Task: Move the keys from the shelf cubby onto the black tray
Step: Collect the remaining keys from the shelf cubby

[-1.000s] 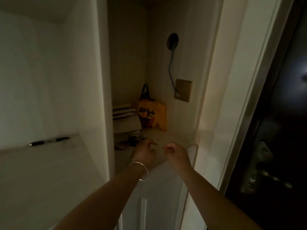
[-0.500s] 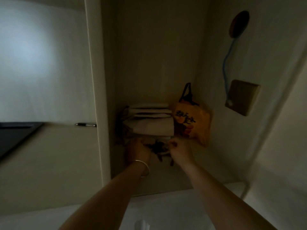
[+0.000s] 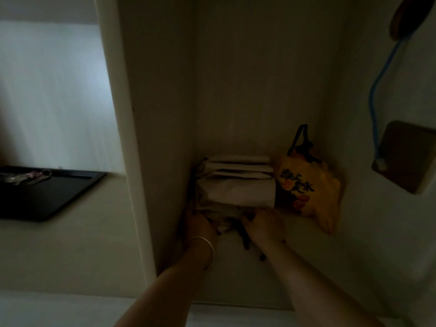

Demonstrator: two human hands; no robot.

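Inside the dim shelf cubby (image 3: 238, 274), a dark bunch of keys (image 3: 244, 239) lies on the floor just in front of a stack of folded white cloth (image 3: 236, 185). My right hand (image 3: 264, 224) rests on the keys, fingers curled over them; whether it grips them is unclear. My left hand (image 3: 200, 224), with a silver bangle on the wrist, is at the stack's lower left corner, touching the cloth. The black tray (image 3: 59, 199) sits on the counter to the left, outside the cubby, with a set of silver keys (image 3: 26, 177) on its far part.
A yellow bag (image 3: 309, 190) with black handles leans in the cubby's right corner. A vertical partition (image 3: 132, 138) separates the cubby from the tray's counter. On the right wall hang a square wooden plate (image 3: 405, 156) and a blue cord (image 3: 377, 90).
The view has come closer and turned left, bringing the black tray into sight. Both hands have reached deeper into the cubby, to the keys at the foot of the cloth stack.
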